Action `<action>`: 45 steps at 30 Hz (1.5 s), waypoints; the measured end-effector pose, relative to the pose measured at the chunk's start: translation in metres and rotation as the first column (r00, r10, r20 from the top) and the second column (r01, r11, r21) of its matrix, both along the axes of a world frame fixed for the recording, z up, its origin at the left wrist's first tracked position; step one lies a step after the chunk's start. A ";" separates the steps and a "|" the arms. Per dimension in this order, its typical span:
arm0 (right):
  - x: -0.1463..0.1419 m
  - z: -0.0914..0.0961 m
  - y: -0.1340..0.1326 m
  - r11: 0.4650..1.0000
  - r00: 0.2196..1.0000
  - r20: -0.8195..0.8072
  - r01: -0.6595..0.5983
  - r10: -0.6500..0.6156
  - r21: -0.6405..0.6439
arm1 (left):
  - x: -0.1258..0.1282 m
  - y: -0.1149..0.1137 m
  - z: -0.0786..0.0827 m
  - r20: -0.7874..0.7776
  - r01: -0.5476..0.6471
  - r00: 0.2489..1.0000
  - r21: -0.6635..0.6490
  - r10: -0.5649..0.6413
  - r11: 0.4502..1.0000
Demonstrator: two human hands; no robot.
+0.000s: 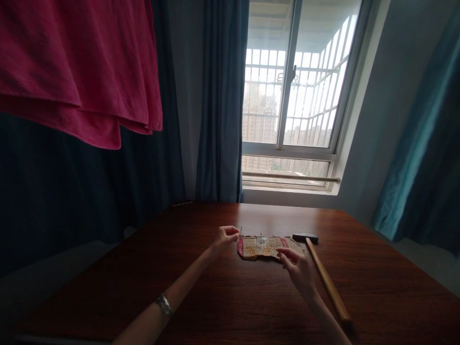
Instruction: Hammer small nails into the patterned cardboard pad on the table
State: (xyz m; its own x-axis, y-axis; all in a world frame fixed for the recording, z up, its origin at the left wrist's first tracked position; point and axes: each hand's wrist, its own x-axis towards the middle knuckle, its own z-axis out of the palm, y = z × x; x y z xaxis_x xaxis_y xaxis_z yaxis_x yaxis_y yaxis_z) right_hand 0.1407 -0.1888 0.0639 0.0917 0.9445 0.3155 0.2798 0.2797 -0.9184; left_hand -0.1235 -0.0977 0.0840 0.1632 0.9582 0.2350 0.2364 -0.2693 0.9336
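Observation:
A flat patterned pad (251, 249), beige with dark dots and pink and yellow patches, lies on the table. Several thin nails (259, 238) stand upright near its middle, beside a whitish patch. At the pad's left end, my left hand (227, 235) is closed in a pinch on a thin, dark nail (241, 230) that points up. My right hand (295, 268) hovers over or touches the pad's right part, fingers loosely bent, with a gap between thumb and forefinger; nothing shows in it. Right of that hand lies a hammer (327, 282) with a wooden handle and dark head.
The brown wooden table (201, 306) reaches back to a window (287, 120) with bars outside. A pink cloth (89, 72) hangs at upper left before blue curtains (224, 105). Some thin, small pieces (208, 242) lie behind my left wrist, too small to name.

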 end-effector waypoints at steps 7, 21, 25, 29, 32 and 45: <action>-0.040 -0.018 0.004 0.988 0.966 -0.227 -0.143 0.125 -0.064 | 0.060 -0.036 -0.025 0.073 0.236 0.970 -0.029 -0.233 0.971; -0.040 -0.025 0.020 0.981 0.942 -0.316 -0.158 0.116 -0.110 | 0.070 -0.036 -0.031 -0.027 0.301 0.953 0.011 -0.301 0.953; -0.030 -0.027 0.037 0.993 0.955 -0.284 -0.105 0.085 -0.054 | 0.066 -0.027 -0.025 -0.152 0.277 0.952 0.056 -0.266 0.959; -0.004 -0.029 0.061 0.992 0.966 -0.235 0.118 -0.104 0.047 | 0.047 0.002 -0.029 -0.433 0.250 0.890 0.201 -0.143 0.947; 0.012 -0.030 0.078 0.980 0.959 -0.220 0.195 -0.180 0.048 | 0.034 0.024 -0.041 -0.578 0.274 0.804 0.151 -0.140 0.950; 0.009 -0.046 0.111 0.990 0.991 -0.084 0.111 -0.104 0.083 | 0.042 0.049 -0.065 -0.647 0.316 0.742 0.109 -0.174 0.942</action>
State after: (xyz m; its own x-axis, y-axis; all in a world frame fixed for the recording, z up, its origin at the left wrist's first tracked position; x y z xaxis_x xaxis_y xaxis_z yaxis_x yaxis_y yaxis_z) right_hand 0.1496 -0.0782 0.0176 0.2191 0.8971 0.3837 0.2394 0.3318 -0.9125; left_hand -0.0817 -0.0483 0.0191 0.5630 0.8074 0.1764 0.6419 -0.5617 0.5220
